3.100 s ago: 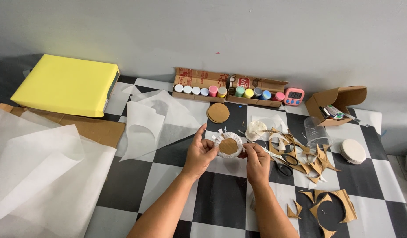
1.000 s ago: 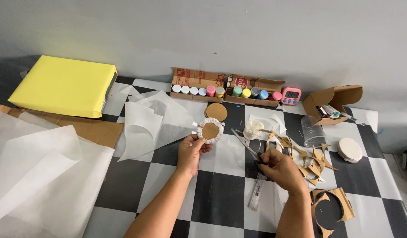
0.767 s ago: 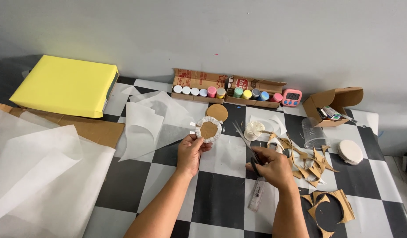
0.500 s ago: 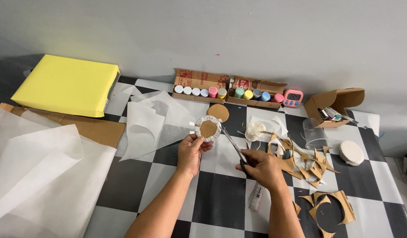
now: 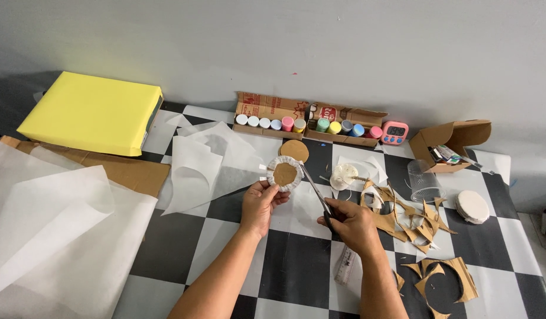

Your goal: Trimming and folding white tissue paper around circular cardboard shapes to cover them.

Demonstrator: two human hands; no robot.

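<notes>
My left hand [image 5: 260,204] holds up a small round cardboard disc [image 5: 284,173] with a white fringed paper rim, lifted above the checkered table [image 5: 290,266]. My right hand [image 5: 351,223] grips a pair of scissors [image 5: 315,190] by the handles. The blades point up and to the left, and their tips reach the disc's right edge. A second plain cardboard disc [image 5: 294,151] lies flat on the table just behind the held one.
Cardboard offcuts [image 5: 411,215] lie right of my right hand, with a clear plastic cup [image 5: 423,182] and a white round pad [image 5: 472,206]. A tube [image 5: 345,266] lies below my right wrist. Paint pots in a cardboard tray [image 5: 308,123], a yellow block [image 5: 93,112] and white sheets [image 5: 54,224] surround.
My right hand picked up the scissors from the right side and brought them left to the disc. My left hand keeps holding the disc raised, tilted toward the camera.
</notes>
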